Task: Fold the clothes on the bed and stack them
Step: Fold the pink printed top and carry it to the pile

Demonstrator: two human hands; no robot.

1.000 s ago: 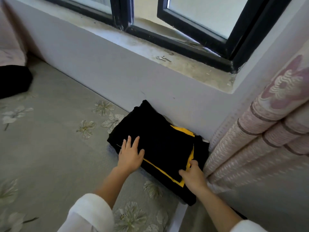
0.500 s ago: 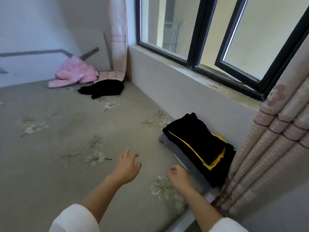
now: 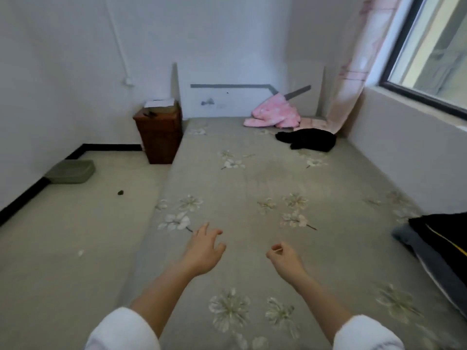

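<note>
A stack of folded clothes (image 3: pixel 439 232) sits at the bed's right edge, near the wall under the window (image 3: pixel 429 54): a black piece with a yellow stripe on top, a grey layer beneath, edges fairly square. That part looks done. Left to fold, by my reading, are a crumpled black garment (image 3: pixel 309 139) at the far end of the bed (image 3: pixel 252 178) and a bunched pink garment (image 3: pixel 274 116) just behind it against the headboard, beside the curtain (image 3: pixel 353 72). Both are well apart from the stack.

The left hand (image 3: pixel 202 251) hovers over the flowered sheet with fingers spread and relaxed, holding nothing. The right hand (image 3: pixel 284 257) hangs loosely curled, also empty. A wooden nightstand (image 3: pixel 159 132) stands left of the bed.
</note>
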